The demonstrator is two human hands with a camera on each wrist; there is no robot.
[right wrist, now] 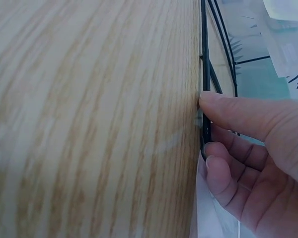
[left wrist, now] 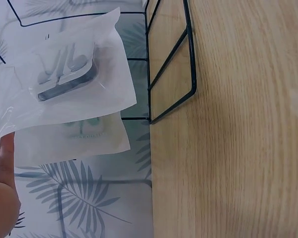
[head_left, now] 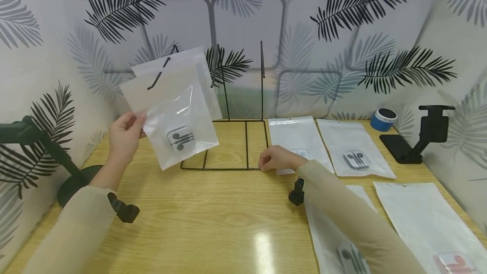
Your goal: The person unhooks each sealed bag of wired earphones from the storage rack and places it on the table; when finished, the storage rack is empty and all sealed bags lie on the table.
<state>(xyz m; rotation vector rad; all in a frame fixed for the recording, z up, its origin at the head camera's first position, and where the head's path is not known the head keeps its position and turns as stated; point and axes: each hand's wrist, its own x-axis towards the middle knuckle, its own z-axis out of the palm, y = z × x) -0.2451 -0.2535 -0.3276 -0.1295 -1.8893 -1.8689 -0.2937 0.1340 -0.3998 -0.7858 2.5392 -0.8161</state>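
Observation:
A black wire display rack (head_left: pixel 228 168) stands near the back of the table. Two white-and-clear plastic bags hang on its left hook (head_left: pixel 153 81), whose tip sticks out in front. Inside the front bag (head_left: pixel 163 96) is a case of earphones (head_left: pixel 180 138); the rear bag (head_left: pixel 214 100) is mostly hidden behind it. My left hand (head_left: pixel 124 136) pinches the front bag's left edge, and the bag hangs tilted. At the base's front right corner, my right hand (head_left: pixel 279 158) grips the rack's wire (right wrist: pixel 206 54) between thumb and fingers.
Several similar bags lie at the right, including one by the rack (head_left: pixel 296 130), one farther right (head_left: pixel 354 138) and one nearer (head_left: pixel 414 210). A blue round object (head_left: pixel 382 120) and a black stand (head_left: pixel 433 132) sit at the back right; a dark green stand (head_left: pixel 76 176) is left.

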